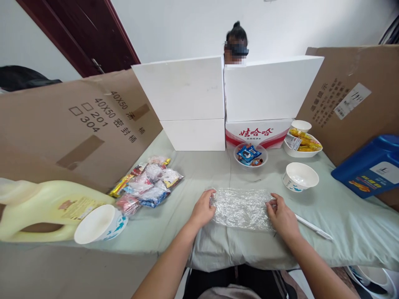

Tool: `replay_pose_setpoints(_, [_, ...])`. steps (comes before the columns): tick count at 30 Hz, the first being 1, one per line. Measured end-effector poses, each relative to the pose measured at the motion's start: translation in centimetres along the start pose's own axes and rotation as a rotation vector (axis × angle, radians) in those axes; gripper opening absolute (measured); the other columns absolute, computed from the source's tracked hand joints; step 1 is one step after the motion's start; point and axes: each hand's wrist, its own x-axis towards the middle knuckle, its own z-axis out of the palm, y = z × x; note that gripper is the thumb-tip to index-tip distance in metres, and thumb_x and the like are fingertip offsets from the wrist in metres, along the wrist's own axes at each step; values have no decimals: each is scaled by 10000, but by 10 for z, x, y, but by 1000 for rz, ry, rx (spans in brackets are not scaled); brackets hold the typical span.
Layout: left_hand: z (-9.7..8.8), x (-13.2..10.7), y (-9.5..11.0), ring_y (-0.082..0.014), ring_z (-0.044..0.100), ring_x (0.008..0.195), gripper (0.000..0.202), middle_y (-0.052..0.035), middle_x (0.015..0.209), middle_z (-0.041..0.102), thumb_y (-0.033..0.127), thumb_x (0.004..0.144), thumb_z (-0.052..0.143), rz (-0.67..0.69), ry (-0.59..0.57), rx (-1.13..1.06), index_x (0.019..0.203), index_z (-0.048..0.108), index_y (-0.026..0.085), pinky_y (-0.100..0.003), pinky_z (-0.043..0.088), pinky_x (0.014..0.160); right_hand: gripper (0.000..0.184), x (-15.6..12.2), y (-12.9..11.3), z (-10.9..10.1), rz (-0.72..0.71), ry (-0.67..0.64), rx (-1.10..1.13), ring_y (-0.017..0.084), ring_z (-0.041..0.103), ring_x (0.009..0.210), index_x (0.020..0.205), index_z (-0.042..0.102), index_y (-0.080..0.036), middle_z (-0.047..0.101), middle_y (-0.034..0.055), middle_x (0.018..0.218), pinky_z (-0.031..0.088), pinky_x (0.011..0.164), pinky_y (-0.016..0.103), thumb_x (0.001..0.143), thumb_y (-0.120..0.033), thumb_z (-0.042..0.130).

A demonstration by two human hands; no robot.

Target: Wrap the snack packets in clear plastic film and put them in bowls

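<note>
A sheet of clear bubble wrap (241, 209) lies flat on the cloth near the table's front edge. My left hand (203, 207) grips its left edge between thumb and fingers. On the opposite side my right hand (283, 216), fingers curled, pinches the right edge. Just right of that hand lies a slim white stick-like item (314, 227), its near end partly hidden by the hand. To the left is a pile of small wrapped packets (149, 187), several of them in crinkled clear wrapping.
Beyond the sheet stand a clear bowl of blue packets (251, 155), a white paper bowl (301, 177) and stacked white boxes (193, 95). A tipped paper bowl (99, 224) and yellow jug (50, 209) lie left; a blue jug (369, 166) leans right. A person (237, 43) is behind the boxes.
</note>
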Motion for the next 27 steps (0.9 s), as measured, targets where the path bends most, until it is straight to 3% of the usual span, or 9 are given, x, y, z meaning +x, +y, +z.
replay_pose_setpoints(3, [-1,3,-4,-170,631,880,381,-43,966,658,7,666,462,30,-9,-3,956,635,185,-293,507,818,365,6,1,0,-16,-21,-32,261,661,889,1066,596,-177,701,108,967,491,808,398,879,-380,358])
replay_pose_setpoints(7, [-2,7,-5,-168,634,808,177,-29,853,663,94,794,497,14,26,4,839,643,184,-301,516,789,361,11,4,2,-9,-1,-21,254,651,923,1004,620,-181,694,117,999,486,838,393,880,-366,336])
replay_pose_setpoints(12, [-3,3,3,-205,602,892,164,-67,932,616,144,854,465,26,124,62,871,625,177,-364,498,841,386,13,6,3,11,-1,-20,241,651,887,1033,608,-162,693,116,963,491,813,378,881,-362,315])
replay_pose_setpoints(17, [-5,0,9,-246,551,1019,255,-84,1030,607,92,784,533,267,95,267,1002,621,190,-407,478,916,366,15,6,3,9,-19,-34,242,646,916,1013,614,-175,691,114,997,480,828,369,872,-356,330])
replay_pose_setpoints(21, [-4,8,4,-235,559,1045,305,-77,1098,605,87,780,583,222,8,297,1054,625,212,-383,477,933,362,16,6,3,13,-34,-45,246,645,932,1014,613,-178,689,115,1023,476,838,373,871,-348,327])
replay_pose_setpoints(27, [-2,20,-1,-180,606,870,127,-33,911,632,131,829,579,153,-7,235,872,666,212,-300,490,804,372,17,6,5,29,-43,-61,256,652,919,1013,613,-174,693,122,1010,482,817,382,872,-350,317])
